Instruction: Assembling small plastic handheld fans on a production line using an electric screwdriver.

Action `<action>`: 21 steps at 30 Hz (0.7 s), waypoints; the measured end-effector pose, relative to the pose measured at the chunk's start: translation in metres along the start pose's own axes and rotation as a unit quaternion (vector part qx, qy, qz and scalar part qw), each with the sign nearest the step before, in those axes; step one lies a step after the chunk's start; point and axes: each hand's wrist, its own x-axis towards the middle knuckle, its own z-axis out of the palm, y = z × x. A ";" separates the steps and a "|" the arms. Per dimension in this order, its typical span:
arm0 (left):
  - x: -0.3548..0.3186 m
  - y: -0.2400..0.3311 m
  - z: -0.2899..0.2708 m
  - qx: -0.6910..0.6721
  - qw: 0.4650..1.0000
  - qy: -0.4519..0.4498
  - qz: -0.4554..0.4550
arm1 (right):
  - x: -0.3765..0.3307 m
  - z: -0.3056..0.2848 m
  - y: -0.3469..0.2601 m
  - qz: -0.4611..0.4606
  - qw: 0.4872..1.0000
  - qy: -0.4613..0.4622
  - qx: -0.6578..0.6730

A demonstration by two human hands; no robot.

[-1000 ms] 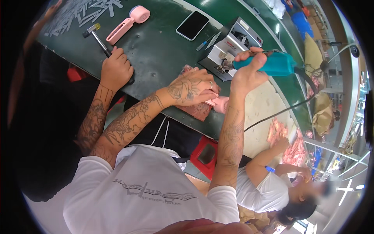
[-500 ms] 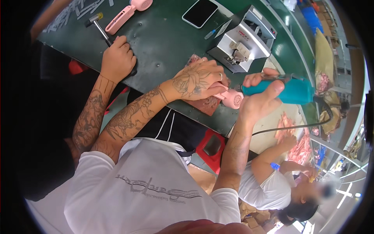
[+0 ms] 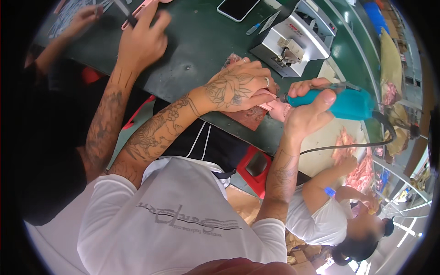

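My left hand [image 3: 240, 86] is closed over a pink plastic device [image 3: 278, 111] with a slim body and a rounded head. It holds the device against a reddish-brown block [image 3: 254, 120] near the bench edge. In my right hand [image 3: 309, 114] is a teal electric screwdriver [image 3: 353, 104], lying sideways with its front end pointed at the device; the fingers wrap its front part and the thumb stands away from it. The tip is hidden, so I cannot tell whether it touches. The pink head is partly behind my right hand and blurred.
A silver-black machine [image 3: 293, 39] stands beyond my hands, near a phone [image 3: 238, 8] and a small blue-capped tool [image 3: 253, 29]. To the left, a co-worker's hand [image 3: 144, 39] grips a hammer [image 3: 123, 10]. The screwdriver's cord [image 3: 348, 145] trails right, towards another seated person [image 3: 321, 215].
The co-worker's hammer hand has moved up and away, and their other hand shows by the grey strips. The pink device's head has turned, hiding its grille. Both my hands keep their holds.
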 end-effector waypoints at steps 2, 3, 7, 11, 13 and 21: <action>-0.001 0.000 0.002 0.000 1.000 0.001 0.004 | 0.001 -0.001 0.004 0.004 1.000 -0.003 0.015; 0.001 -0.001 0.002 0.007 1.000 0.009 0.007 | 0.002 0.000 0.005 0.002 1.000 -0.005 0.029; 0.003 -0.004 0.004 0.020 0.999 0.018 0.018 | 0.006 0.002 0.006 0.015 0.999 -0.009 0.052; 0.003 -0.003 0.005 0.016 0.999 0.018 0.021 | 0.007 0.000 0.005 0.015 0.999 0.005 0.033; 0.002 -0.004 0.005 0.016 0.999 0.026 0.024 | 0.008 0.003 0.002 0.030 0.999 0.002 0.022; -0.001 -0.006 0.008 -0.009 1.000 0.027 0.013 | 0.050 0.034 -0.003 -0.079 0.997 0.009 -0.002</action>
